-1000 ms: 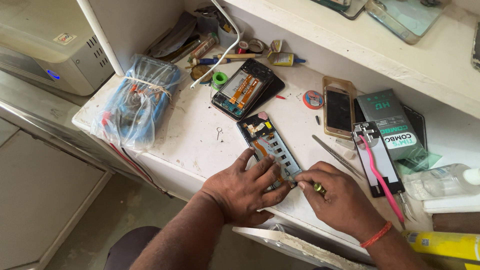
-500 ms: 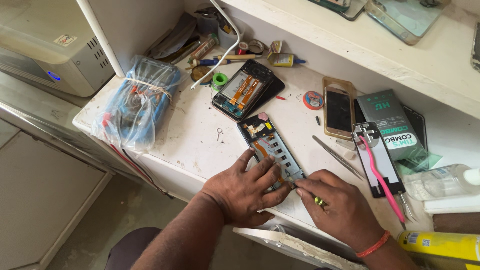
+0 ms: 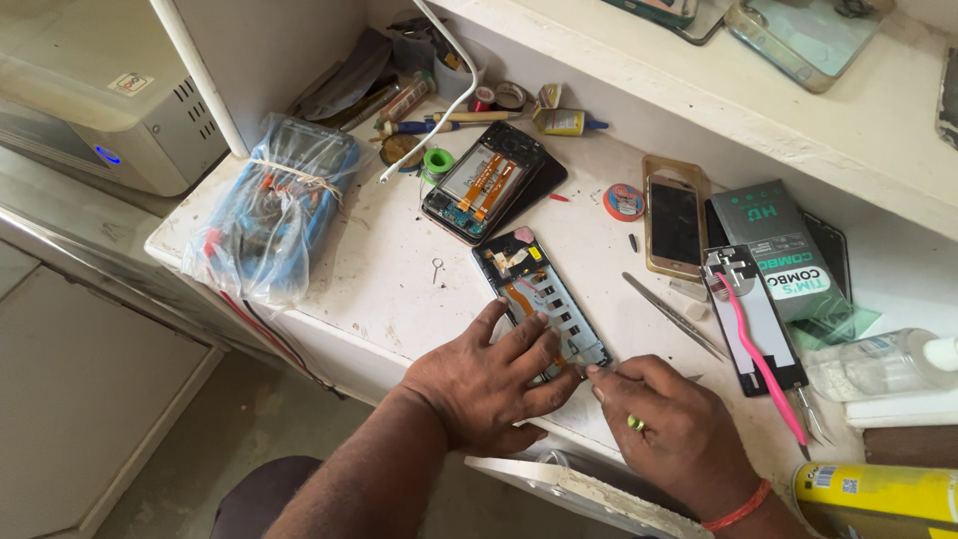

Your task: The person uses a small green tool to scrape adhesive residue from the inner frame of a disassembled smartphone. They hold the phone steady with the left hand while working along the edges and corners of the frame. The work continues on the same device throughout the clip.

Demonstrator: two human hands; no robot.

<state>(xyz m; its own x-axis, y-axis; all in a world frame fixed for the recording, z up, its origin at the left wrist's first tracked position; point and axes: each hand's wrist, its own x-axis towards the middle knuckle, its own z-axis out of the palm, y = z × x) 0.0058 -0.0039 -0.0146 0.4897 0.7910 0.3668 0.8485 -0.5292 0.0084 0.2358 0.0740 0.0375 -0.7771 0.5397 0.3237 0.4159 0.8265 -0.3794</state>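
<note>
An opened phone [image 3: 534,289] lies back-off on the white bench, its orange flex cable and frame showing. My left hand [image 3: 489,384] lies flat across the phone's near end, fingers spread and pressing on it. My right hand [image 3: 664,424] sits just to the right, fingertips pinched against the phone's lower right corner; any small tool or part between them is hidden. A red band circles that wrist.
Another opened phone [image 3: 484,185] lies farther back. Tweezers [image 3: 674,314], a gold-framed phone [image 3: 676,220], a phone frame with a pink tool [image 3: 758,329], a green box [image 3: 783,245], a clear bottle [image 3: 878,364] and a bagged blue meter [image 3: 274,205] surround the work.
My right hand has drawn slightly nearer me along the phone's lower edge. My left hand stays pressed on the phone.
</note>
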